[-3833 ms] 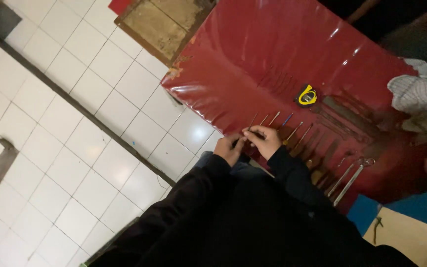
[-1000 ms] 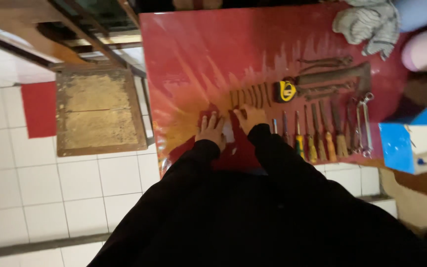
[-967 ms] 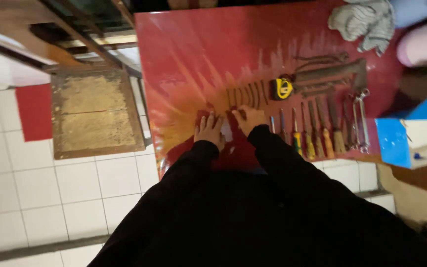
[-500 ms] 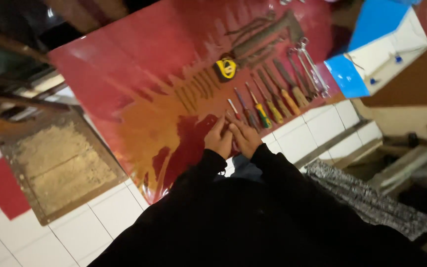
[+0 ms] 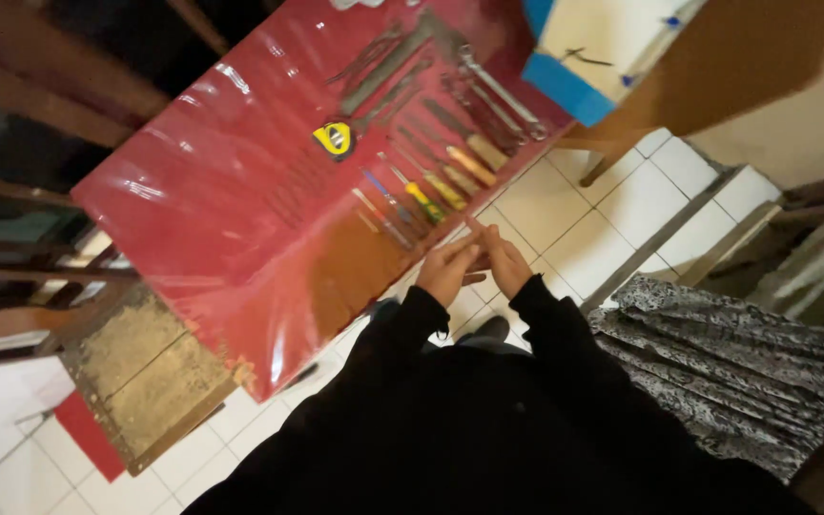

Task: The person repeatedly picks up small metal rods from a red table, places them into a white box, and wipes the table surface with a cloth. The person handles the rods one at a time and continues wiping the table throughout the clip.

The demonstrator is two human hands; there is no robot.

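Observation:
My left hand (image 5: 447,270) and my right hand (image 5: 504,260) are pressed together just off the near edge of a red glossy table (image 5: 231,181), over the white floor tiles. Their fingers are stretched out and touch each other. A short dark thin thing (image 5: 474,279) shows between the palms; which hand grips it is unclear. Just beyond the fingertips lies a row of screwdrivers (image 5: 423,196) with yellow, blue and wooden handles. A yellow tape measure (image 5: 334,139) sits behind the row. Both arms wear black sleeves.
Spanners and long rusty tools (image 5: 488,86) lie at the table's far right end. A blue and white box (image 5: 574,57) stands beyond them. A worn wooden stool (image 5: 145,367) is at the left, a grey patterned cloth (image 5: 736,353) at the right.
The view has swung round. My hands, earlier flat on the red table beside the small tools, have come together and drawn back off the table's edge.

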